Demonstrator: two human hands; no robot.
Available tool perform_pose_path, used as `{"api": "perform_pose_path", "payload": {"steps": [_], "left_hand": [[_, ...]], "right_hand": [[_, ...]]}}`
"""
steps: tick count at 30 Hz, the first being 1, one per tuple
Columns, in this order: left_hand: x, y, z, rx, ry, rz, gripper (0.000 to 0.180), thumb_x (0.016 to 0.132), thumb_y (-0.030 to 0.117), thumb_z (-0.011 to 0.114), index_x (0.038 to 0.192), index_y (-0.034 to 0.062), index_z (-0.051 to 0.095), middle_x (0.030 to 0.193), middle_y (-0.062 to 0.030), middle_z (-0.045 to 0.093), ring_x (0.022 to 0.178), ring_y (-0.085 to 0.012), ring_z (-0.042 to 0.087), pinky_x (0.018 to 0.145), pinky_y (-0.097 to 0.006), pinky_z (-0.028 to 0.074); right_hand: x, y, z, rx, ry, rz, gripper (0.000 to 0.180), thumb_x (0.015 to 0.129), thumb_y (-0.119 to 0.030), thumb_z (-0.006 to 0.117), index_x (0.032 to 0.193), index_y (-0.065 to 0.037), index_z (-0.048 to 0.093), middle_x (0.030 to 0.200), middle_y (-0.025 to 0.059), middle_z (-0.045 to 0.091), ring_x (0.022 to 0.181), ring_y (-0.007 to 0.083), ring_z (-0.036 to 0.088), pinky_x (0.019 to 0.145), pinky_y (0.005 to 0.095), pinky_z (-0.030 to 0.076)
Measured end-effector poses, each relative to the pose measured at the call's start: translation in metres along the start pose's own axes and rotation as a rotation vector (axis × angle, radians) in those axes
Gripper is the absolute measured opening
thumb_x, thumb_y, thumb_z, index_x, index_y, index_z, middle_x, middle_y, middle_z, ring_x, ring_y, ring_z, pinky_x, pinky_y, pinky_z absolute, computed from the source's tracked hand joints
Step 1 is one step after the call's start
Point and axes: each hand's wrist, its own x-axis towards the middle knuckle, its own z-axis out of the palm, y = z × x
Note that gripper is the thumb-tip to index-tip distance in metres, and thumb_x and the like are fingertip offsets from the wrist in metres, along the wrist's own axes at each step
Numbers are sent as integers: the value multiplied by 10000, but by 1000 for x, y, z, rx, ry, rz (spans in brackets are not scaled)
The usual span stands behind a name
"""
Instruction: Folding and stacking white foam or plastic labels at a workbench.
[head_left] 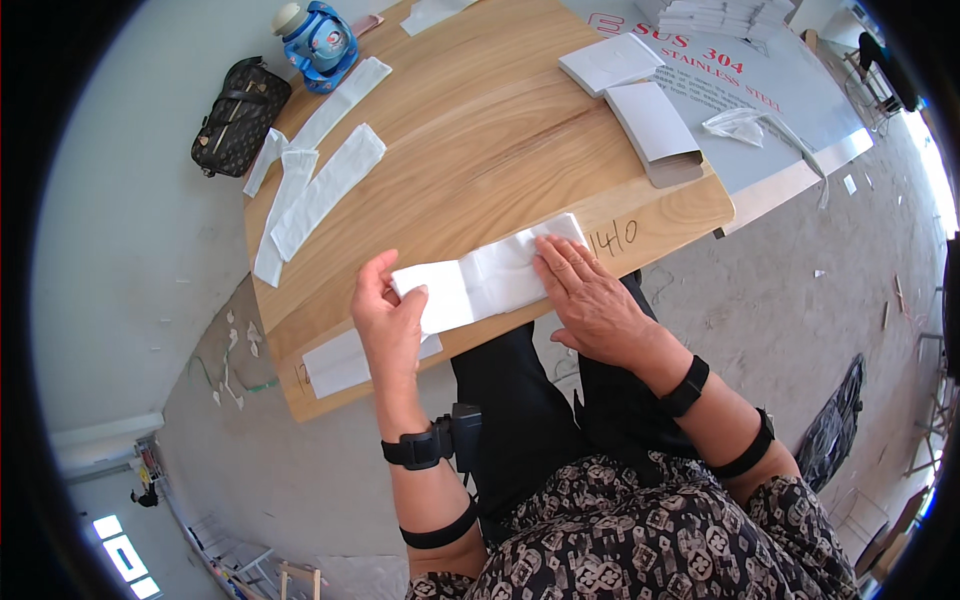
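Observation:
A flat white packet (440, 297) lies at the table's near edge, with a crease or seam across it; its right part looks thin and filmy. My left hand (388, 315) grips its left end, thumb on top and fingers curled behind the edge. With fingers stretched out, my right hand (598, 305) rests flat on the packet's right end. I cannot tell whether the packet is folded paper or a sleeved card. Beneath my left wrist, a white sheet (342, 365) lies along the front edge of the table.
On the wooden table (480, 140) several folded white strips (330, 190) lie at left, near a dark handbag (240, 118) and a blue bottle (322, 45). Two white boxes (652, 130) sit at right. Beyond them, a film-covered surface (790, 150) holds crumpled plastic (738, 126) and a white stack (725, 15).

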Motion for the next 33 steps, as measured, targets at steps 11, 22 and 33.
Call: {"api": "perform_pose_path", "payload": {"steps": [11,22,33], "left_hand": [[-5,16,68,-53,-227,45,453,838,14,677,1249,-53,497,966,-90,589,756,-117,602,621,-259,510],[-18,-6,48,-20,-62,111,303,868,66,613,1155,-21,574,1010,-115,646,893,-164,615,763,-278,487],[-52,-10,50,442,-123,576,529,611,-28,779,1096,44,579,1177,-115,565,1098,-326,530,919,-424,454]], "right_hand": [[4,-12,-17,661,209,232,717,687,-250,805,1234,101,501,1248,270,538,1200,393,512,1013,427,432],[33,-3,-2,1063,321,698,181,818,-72,648,842,108,647,671,158,641,632,216,661,576,323,517],[37,-5,-4,1505,228,812,148,903,-128,640,837,0,672,694,26,627,550,81,566,508,223,488]]}}
